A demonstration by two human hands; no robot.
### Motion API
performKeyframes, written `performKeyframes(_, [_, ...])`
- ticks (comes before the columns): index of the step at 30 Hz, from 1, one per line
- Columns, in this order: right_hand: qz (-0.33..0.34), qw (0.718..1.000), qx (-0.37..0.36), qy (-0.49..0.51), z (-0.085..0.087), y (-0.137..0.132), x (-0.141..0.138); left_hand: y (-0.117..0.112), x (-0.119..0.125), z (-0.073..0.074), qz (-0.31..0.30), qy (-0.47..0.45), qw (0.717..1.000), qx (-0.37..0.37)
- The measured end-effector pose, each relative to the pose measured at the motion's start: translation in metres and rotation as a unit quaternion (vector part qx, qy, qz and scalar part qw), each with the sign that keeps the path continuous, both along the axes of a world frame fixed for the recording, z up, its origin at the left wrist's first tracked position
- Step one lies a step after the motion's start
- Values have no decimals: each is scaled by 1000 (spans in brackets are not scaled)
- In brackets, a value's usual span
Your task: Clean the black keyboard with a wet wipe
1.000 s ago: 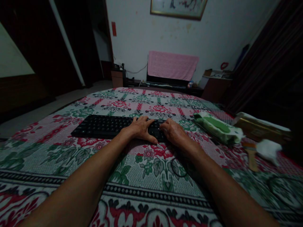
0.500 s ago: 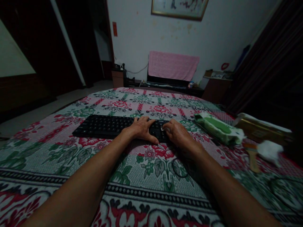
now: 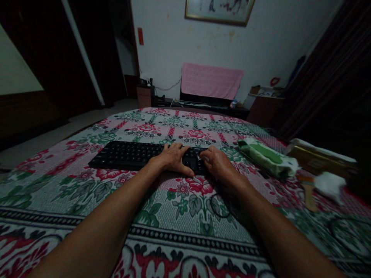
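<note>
A black keyboard [image 3: 124, 154] lies across a bed with a floral cover [image 3: 87, 185]. My left hand [image 3: 172, 158] rests flat on the keyboard's right half, fingers stretched out and thumb pointing right along the near edge. My right hand [image 3: 217, 164] sits at the keyboard's right end with its fingers curled in, pressed to the keys. A small pale spot shows at its fingertips; I cannot make out what it is. A thin dark cable loop [image 3: 222, 204] lies on the cover beneath my right forearm.
To the right lie a green-and-white wipes pack [image 3: 268, 156], a small wooden-handled brush [image 3: 307, 193], a white wad [image 3: 329, 185] and a flat golden box [image 3: 321, 160]. Beyond the bed stands a low cabinet with a pink cloth [image 3: 211, 81] over it.
My right hand has shifted slightly right along the keyboard's end and curled its fingers tighter. The left hand has stayed flat on the keys.
</note>
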State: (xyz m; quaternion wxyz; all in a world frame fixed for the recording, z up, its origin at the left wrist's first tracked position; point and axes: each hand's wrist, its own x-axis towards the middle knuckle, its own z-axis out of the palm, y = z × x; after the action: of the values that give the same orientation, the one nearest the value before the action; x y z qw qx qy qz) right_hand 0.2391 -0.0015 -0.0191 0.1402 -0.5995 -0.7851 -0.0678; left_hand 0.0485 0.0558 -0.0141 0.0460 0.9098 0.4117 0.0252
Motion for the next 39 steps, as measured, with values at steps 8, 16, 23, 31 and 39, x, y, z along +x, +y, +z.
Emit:
performKeyframes(8, [54, 998, -40, -7, 6, -1, 5, -3, 1, 2, 12, 3, 1000, -14])
performKeyframes(16, [13, 1000, -8, 6, 1, 5, -3, -2, 1, 1, 11, -6, 1000, -20])
performKeyframes(23, [21, 999, -18, -18, 3, 4, 2, -4, 2, 3, 10, -5, 1000, -18])
performKeyframes(31, [-25, 999, 9, -39, 1, 3, 1, -2, 1, 1, 8, -13, 1000, -15])
performKeyframes(39, [-14, 998, -27, -52, 11, -2, 0, -3, 2, 2, 10, -5, 1000, -13])
